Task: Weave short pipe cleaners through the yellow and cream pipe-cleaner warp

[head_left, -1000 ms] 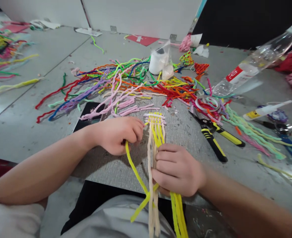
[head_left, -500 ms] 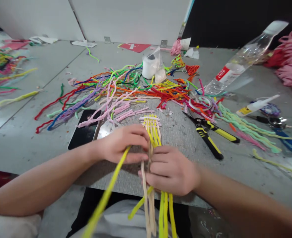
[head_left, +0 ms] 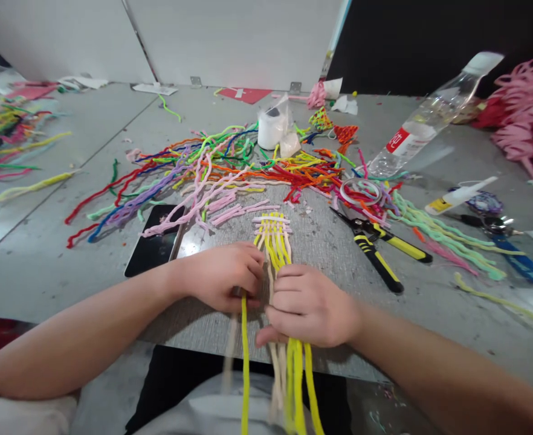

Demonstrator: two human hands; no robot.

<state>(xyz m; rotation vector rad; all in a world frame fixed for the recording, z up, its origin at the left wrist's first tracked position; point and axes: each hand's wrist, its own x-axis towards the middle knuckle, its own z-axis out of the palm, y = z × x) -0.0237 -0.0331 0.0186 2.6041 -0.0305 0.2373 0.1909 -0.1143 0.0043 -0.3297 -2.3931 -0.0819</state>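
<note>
A small woven piece (head_left: pixel 273 226) of yellow and cream yarn strands, crossed by pale pinkish ones, lies flat before me. Its loose strands run toward my body. My left hand (head_left: pixel 225 275) is closed round a yellow strand (head_left: pixel 245 368) at the left side, and a blurred cream strand (head_left: pixel 230 350) hangs below it. Beside it, my right hand (head_left: pixel 312 307) is wrapped over the bundle of yellow strands (head_left: pixel 299 380) and cream strands (head_left: pixel 276 368), which hang past the table edge. The fingertips of both hands are partly hidden.
Black-and-yellow pliers (head_left: pixel 379 248) lie to the right. A phone (head_left: pixel 151 244) rests left, partly under pink strands. Behind is a heap of coloured strands (head_left: pixel 230 160) with a white roll (head_left: pixel 269 130). A tilted plastic bottle (head_left: pixel 429 121) and a glue bottle (head_left: pixel 459 196) are at right.
My left hand has drawn slightly left, away from the right hand. Its yellow strand now hangs straight down instead of slanting left, and a cream strand has swung left beneath it.
</note>
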